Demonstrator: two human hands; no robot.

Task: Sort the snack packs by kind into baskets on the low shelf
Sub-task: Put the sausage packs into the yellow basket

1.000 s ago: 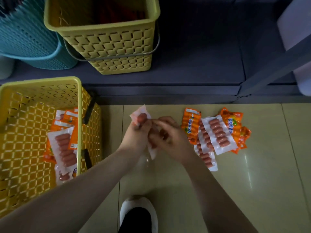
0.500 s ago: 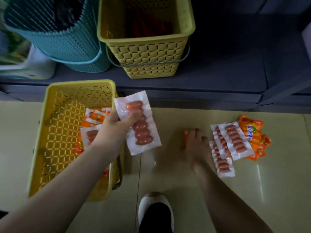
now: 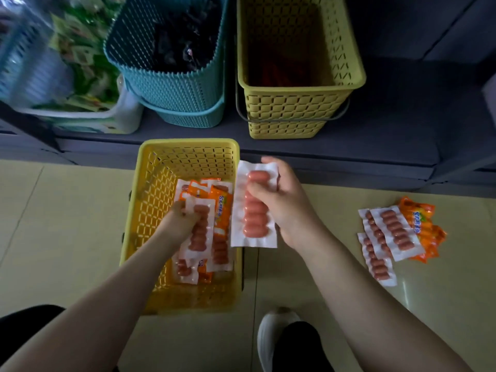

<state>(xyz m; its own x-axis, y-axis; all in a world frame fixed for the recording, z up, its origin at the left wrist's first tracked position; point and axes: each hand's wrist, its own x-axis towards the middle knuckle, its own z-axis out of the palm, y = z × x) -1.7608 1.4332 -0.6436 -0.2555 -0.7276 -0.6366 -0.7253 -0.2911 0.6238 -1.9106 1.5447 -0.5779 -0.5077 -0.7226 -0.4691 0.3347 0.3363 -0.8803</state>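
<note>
At 12 o'clock of the yellow lattice floor basket (image 3: 150,210), pack has switched hands: right hand (image 3: 279,200) is now pinching the white-backed sausage pack (image 3: 255,210); left hand (image 3: 182,224) is gripping another basket pack (image 3: 200,229). Collecting, unsorted.

i saw one clear-backed white pack of small red sausages (image 3: 254,210) held upright beside the yellow plastic floor basket (image 3: 150,210); another like it (image 3: 200,232) lay gripped inside, over orange packs (image 3: 221,208).

Both forearms reaching forward; left hand (image 3: 182,220) curling fingers in a grip, reaching lower; right hand (image 3: 284,204) raised, pinching with thumb and curled fingers.
</note>
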